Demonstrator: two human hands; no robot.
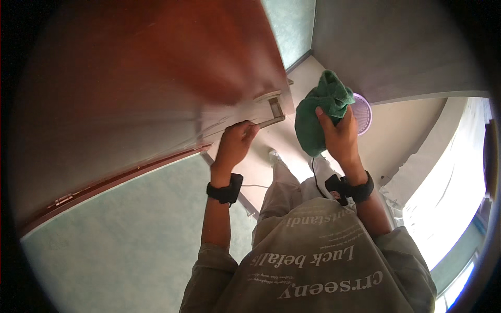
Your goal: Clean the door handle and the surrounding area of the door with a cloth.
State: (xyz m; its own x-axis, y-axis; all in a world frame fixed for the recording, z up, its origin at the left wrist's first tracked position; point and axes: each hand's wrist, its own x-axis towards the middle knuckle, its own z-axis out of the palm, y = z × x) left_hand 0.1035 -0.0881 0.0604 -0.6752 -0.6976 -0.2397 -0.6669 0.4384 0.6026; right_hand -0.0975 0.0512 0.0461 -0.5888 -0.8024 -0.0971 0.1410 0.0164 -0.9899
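1. The person's left hand grips the free end of the lever handle on the reddish-brown door.
2. The right hand clutches a bunched green cloth near the handle, apart from it.
3. A lilac basket stands on the floor, partly hidden behind that hand.

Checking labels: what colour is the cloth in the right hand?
The cloth in the right hand is green; the head view shows it best.

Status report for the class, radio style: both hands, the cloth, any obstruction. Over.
Left hand on door handle. Right hand gripping green cloth. Purple basket beyond cloth, blocking neither hand.
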